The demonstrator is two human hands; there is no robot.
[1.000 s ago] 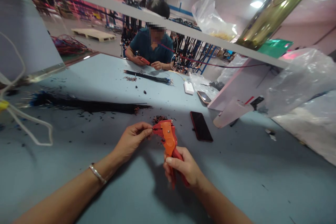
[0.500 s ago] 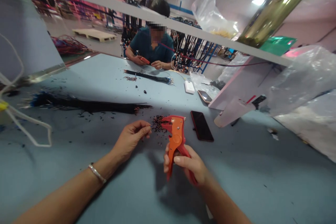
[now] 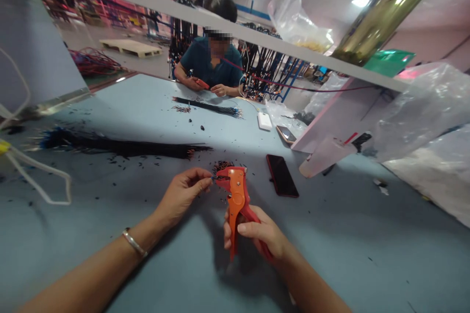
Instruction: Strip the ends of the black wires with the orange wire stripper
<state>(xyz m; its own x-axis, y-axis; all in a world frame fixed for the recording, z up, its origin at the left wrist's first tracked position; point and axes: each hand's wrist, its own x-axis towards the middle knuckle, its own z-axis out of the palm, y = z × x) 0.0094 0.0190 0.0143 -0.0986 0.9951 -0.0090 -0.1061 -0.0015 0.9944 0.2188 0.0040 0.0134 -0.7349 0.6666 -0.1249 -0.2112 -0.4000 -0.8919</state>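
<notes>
An orange and red wire stripper (image 3: 237, 193) is gripped by its handles in my right hand (image 3: 262, 232), jaws facing left. My left hand (image 3: 191, 186) pinches a thin black wire (image 3: 213, 177) between thumb and fingertips; only its short end shows, at the mouth of the jaws. Whether the jaws have closed on the wire I cannot tell. Behind the tool lies a pile of small cut bits (image 3: 222, 166). To the left, a long bundle of black wires (image 3: 128, 147) lies across the table.
A dark phone (image 3: 282, 176) lies right of the wire stripper. Farther back are a white box (image 3: 264, 121), another phone (image 3: 285, 134) and a second wire bundle (image 3: 209, 106). Across the table sits a co-worker (image 3: 211, 66) holding a red tool. A white cable (image 3: 40, 181) loops at left.
My right hand has moved left with the wire stripper, bringing its jaws up to the wire end. My left hand has stayed almost in place.
</notes>
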